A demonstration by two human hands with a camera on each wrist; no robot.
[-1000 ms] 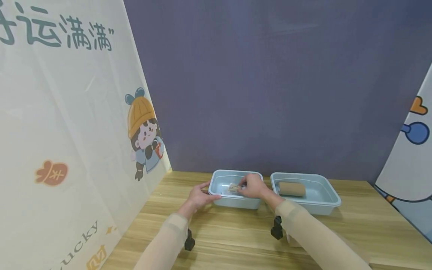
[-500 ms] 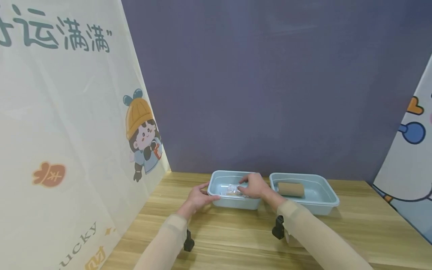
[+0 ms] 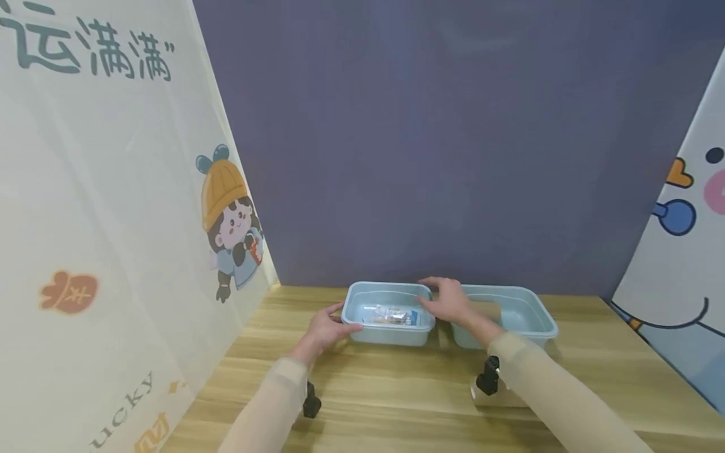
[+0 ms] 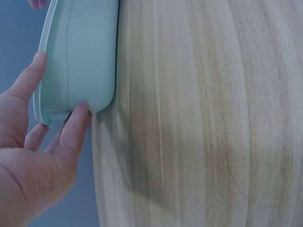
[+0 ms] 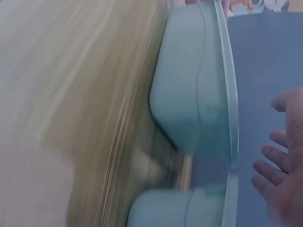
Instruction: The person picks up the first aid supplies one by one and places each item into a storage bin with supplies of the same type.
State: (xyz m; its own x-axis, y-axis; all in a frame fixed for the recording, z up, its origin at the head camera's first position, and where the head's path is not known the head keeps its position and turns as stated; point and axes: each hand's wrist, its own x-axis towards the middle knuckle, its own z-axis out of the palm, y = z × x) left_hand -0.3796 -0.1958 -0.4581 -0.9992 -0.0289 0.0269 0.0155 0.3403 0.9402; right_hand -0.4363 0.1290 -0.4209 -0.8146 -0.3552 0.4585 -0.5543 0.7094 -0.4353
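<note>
A light blue plastic bin (image 3: pixel 391 335) stands on the wooden table. My left hand (image 3: pixel 327 328) holds its left end; in the left wrist view the thumb lies at the rim and the fingers touch the end wall. Inside the bin lie small clear plastic packets (image 3: pixel 393 315) with white and blue print. My right hand (image 3: pixel 450 301) is over the bin's right end, near the gap between two bins, with fingers spread and nothing in them. In the right wrist view its fingertips are apart from the rim.
A second light blue bin (image 3: pixel 527 314) stands to the right, with a brown cardboard-like roll (image 3: pixel 487 309) in it, partly behind my right hand. A tan object (image 3: pixel 501 397) lies under my right forearm. A dark blue-grey backdrop (image 3: pixel 425 157) rises behind the table.
My right hand has let go of a packet in the left bin, then lifted and moved right to the bin's right end. The left hand keeps its place on the bin.
</note>
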